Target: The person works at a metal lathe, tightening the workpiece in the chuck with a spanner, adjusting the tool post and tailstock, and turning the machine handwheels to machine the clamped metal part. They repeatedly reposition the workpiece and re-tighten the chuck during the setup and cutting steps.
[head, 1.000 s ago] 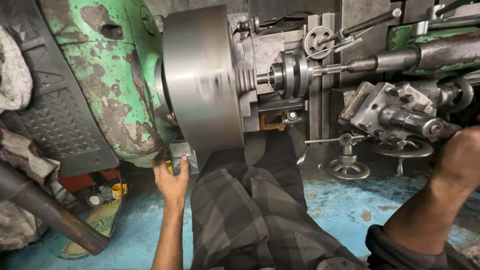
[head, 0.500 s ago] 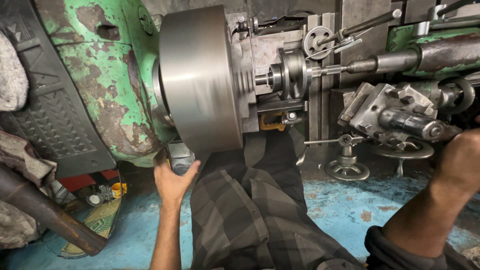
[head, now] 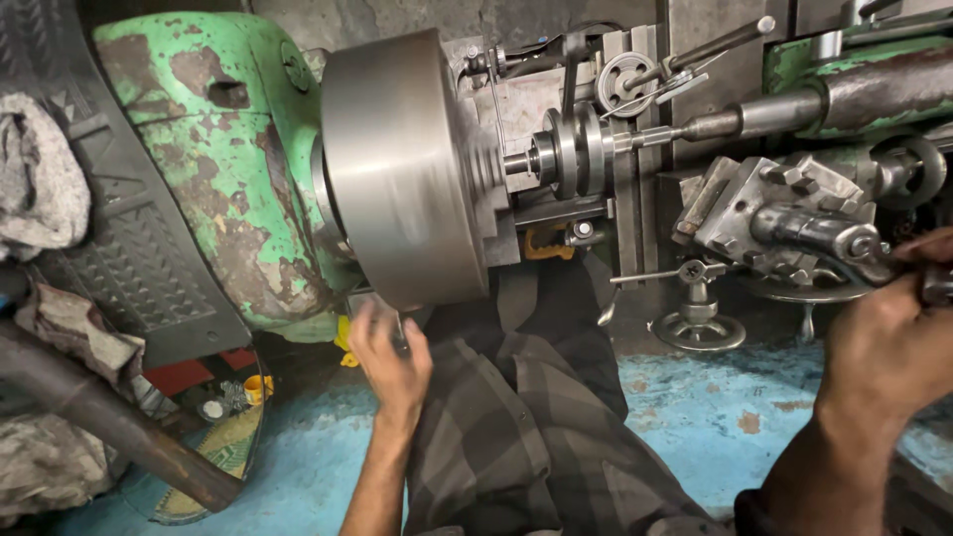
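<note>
Below the large grey chuck (head: 407,164) of the green lathe (head: 208,169), the left hand (head: 392,352) is closed around a small lever (head: 372,308), its fingers (head: 369,333) wrapped over the lever's top, so most of it is hidden. At the right edge, the right hand (head: 888,342) is curled on a dark handle (head: 933,283) beside the tool post (head: 784,213). Judged from the blurred chuck, both grips are best kept firm and the checked cloth (head: 526,427) clear of the rotating face.
</note>
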